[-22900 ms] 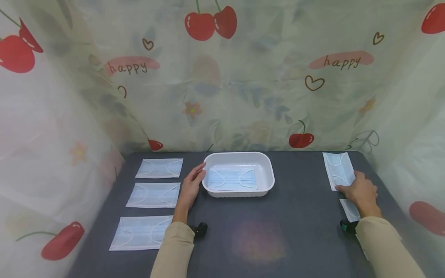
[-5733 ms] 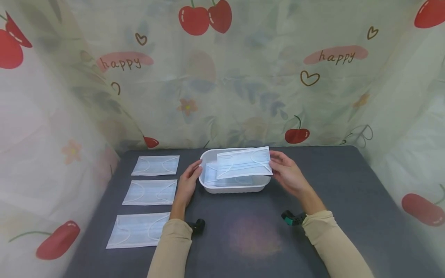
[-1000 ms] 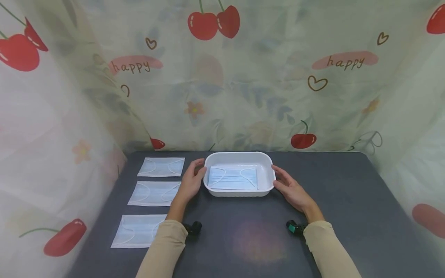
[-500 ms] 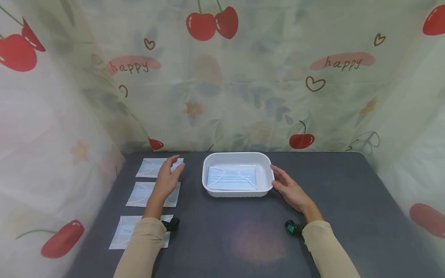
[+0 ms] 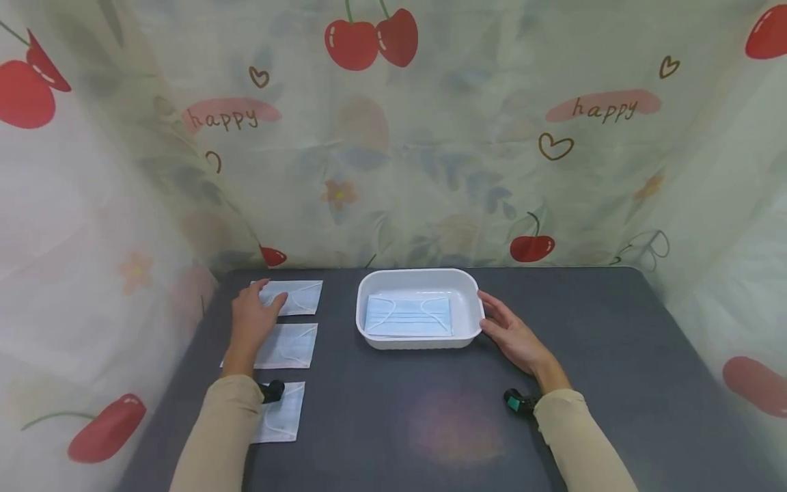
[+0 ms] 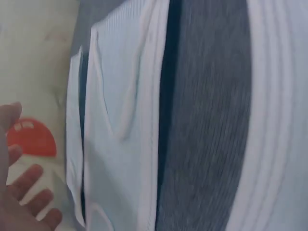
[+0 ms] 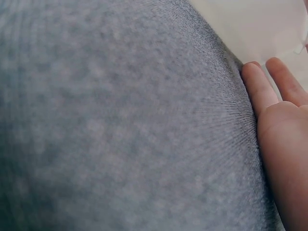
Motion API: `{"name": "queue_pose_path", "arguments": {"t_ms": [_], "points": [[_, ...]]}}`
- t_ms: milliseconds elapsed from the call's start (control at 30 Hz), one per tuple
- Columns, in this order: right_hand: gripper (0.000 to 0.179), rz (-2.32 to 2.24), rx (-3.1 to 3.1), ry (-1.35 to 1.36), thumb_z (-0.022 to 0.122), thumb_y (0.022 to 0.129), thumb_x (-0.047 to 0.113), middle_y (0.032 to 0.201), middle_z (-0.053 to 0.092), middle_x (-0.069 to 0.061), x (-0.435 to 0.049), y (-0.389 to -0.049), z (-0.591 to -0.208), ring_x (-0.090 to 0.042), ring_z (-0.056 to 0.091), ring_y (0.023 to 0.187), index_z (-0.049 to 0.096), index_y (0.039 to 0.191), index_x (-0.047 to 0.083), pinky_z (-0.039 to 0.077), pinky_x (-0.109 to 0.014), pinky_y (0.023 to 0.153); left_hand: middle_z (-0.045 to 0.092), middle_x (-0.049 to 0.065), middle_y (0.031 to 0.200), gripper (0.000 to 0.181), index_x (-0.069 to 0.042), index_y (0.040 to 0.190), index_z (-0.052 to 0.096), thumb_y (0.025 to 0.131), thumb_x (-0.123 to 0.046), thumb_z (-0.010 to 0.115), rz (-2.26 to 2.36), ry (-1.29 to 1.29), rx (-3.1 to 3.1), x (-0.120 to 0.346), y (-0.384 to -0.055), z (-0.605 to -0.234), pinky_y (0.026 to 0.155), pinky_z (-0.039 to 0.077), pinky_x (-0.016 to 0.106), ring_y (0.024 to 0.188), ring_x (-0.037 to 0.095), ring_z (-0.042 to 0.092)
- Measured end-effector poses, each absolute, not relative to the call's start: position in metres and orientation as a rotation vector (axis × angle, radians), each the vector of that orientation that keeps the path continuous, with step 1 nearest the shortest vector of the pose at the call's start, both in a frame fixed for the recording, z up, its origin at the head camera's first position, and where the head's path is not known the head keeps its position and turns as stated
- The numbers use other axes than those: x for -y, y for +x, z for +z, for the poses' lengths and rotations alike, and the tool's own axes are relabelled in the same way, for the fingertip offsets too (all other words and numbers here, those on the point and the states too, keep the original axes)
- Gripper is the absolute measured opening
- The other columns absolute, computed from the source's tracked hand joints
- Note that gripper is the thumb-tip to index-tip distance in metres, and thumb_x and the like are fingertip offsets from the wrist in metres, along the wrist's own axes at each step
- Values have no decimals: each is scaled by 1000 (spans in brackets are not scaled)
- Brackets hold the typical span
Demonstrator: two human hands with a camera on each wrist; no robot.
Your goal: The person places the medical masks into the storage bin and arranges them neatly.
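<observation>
My left hand [image 5: 251,321], fingers spread and holding nothing, hovers at the left end of the farthest face mask [image 5: 301,298] on the left. That mask is pale blue with white ear loops and partly hidden by the hand. In the left wrist view the fingers [image 6: 31,180] are apart from the masks. My right hand [image 5: 513,335] touches the right wall of a white plastic tray [image 5: 419,344] with nearly straight fingers. Inside the tray, at its left, lies a face mask [image 5: 408,316] with visible pleats, flat on what looks like a small stack.
Nearer on the left lie a second face mask [image 5: 289,345] and a third face mask [image 5: 283,413], partly covered by the left arm. Dark grey cloth covers the table [image 5: 393,389]. A patterned curtain [image 5: 430,171] encloses the back and both sides.
Earlier the right hand lifted masks from the right side and brought one over the tray; the right side now has none. My left hand has left the tray and moved left over the masks.
</observation>
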State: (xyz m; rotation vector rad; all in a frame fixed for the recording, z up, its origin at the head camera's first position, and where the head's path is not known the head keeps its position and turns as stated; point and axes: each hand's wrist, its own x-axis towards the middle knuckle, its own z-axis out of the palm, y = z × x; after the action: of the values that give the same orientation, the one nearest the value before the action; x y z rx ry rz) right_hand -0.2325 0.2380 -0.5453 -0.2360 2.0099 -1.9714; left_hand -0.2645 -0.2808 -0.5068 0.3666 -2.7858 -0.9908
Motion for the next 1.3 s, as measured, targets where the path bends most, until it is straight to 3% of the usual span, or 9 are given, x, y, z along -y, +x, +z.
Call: {"name": "queue_pose_path", "arguments": {"t_ms": [67, 133, 233, 300, 467, 600, 900, 1133, 1300], "points": [[72, -1962, -2019, -228, 62, 103, 20, 170, 21, -11, -238, -233, -545, -28, 25, 154, 22, 163, 23, 20, -52, 127, 44, 25, 154, 67, -8, 154, 40, 100, -41, 61, -1016, 439, 2787, 286, -264, -507, 119, 31, 62, 145, 47, 34], [72, -1955, -2025, -223, 62, 103, 21, 170, 22, -11, -238, -232, -545, -23, 29, 151, 22, 163, 24, 30, -38, 125, 44, 23, 155, 67, -9, 154, 40, 99, -41, 62, -1037, 492, 2781, 290, -262, -506, 119, 31, 61, 146, 44, 36], [71, -1943, -2033, -227, 61, 103, 21, 169, 24, -11, -239, -232, -545, -19, 32, 148, 22, 163, 24, 39, -17, 111, 44, 22, 155, 66, -9, 154, 41, 99, -37, 64, -1043, 522, 2762, 295, -261, -505, 119, 32, 61, 145, 44, 37], [71, -1942, -2032, -230, 61, 103, 21, 169, 24, -12, -239, -232, -545, -20, 32, 148, 22, 163, 24, 41, -10, 103, 46, 24, 153, 64, -6, 152, 44, 98, -32, 65, -1040, 522, 2728, 299, -261, -507, 119, 32, 60, 143, 45, 38], [71, -1938, -2034, -222, 61, 103, 21, 170, 22, -11, -238, -232, -548, -28, 27, 153, 22, 163, 24, 32, -35, 122, 51, 29, 144, 57, -1, 145, 51, 94, -20, 68, -1079, 561, 2611, 312, -263, -512, 118, 32, 59, 138, 48, 43], [71, -1942, -2035, -220, 60, 103, 20, 170, 22, -12, -237, -233, -548, -31, 25, 155, 22, 163, 24, 19, -53, 125, 53, 31, 140, 55, 1, 141, 54, 92, -16, 70, -1109, 600, 2542, 320, -265, -519, 116, 33, 59, 135, 49, 45], [72, -1960, -2022, -216, 63, 102, 23, 170, 20, -14, -240, -235, -547, -34, 20, 156, 23, 163, 23, 15, -59, 127, 51, 30, 144, 60, 0, 141, 55, 87, -16, 77, -1113, 677, 2512, 325, -271, -536, 118, 30, 58, 138, 49, 39], [73, -1951, -2033, -169, 64, 101, 27, 170, 21, -13, -241, -235, -547, -34, 21, 156, 23, 162, 26, 16, -58, 127, 53, 33, 138, 58, 3, 140, 55, 86, -8, 76, -1120, 672, 2521, 320, -273, -529, 115, 35, 58, 132, 49, 46], [73, -1942, -2036, -174, 64, 102, 28, 171, 20, -12, -241, -234, -548, -32, 21, 157, 23, 162, 27, 16, -57, 128, 51, 31, 146, 65, 4, 145, 48, 86, -4, 73, -1173, 759, 2546, 315, -272, -522, 119, 33, 56, 138, 48, 44]]}}
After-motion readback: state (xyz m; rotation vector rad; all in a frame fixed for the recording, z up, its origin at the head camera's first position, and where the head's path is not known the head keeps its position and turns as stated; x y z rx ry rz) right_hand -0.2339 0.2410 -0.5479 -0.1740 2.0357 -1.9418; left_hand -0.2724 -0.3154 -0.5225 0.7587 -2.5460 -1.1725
